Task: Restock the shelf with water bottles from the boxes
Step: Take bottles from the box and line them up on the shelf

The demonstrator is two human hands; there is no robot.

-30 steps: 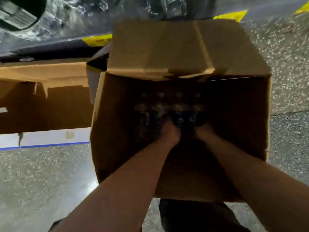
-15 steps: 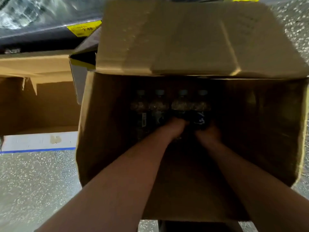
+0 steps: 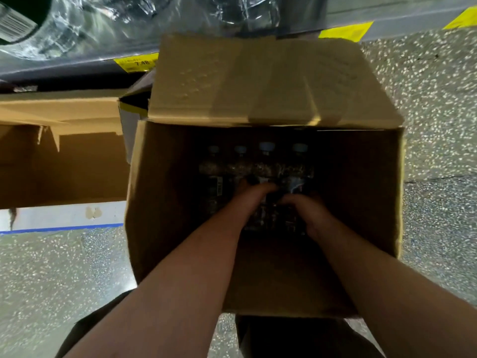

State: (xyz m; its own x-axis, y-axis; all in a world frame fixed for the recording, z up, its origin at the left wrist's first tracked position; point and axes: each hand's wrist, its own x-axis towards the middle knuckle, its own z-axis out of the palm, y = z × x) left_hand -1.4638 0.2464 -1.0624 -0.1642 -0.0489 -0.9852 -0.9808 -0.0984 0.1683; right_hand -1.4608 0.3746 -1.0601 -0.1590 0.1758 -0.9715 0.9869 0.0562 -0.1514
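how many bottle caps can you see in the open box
4. One row near the cardboard box's far wall, left to right: first cap, second cap, third cap, fourth cap. The left hand and right hand may hide more.

The box (image 3: 160,208) holds water bottles (image 3: 265,161); another box (image 3: 64,166) lies left.

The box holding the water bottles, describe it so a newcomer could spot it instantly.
Find the shelf edge with yellow price tags. Below it sit two cardboard boxes. Yours is the right box, with pale-capped bottles inside; the left box shows none.
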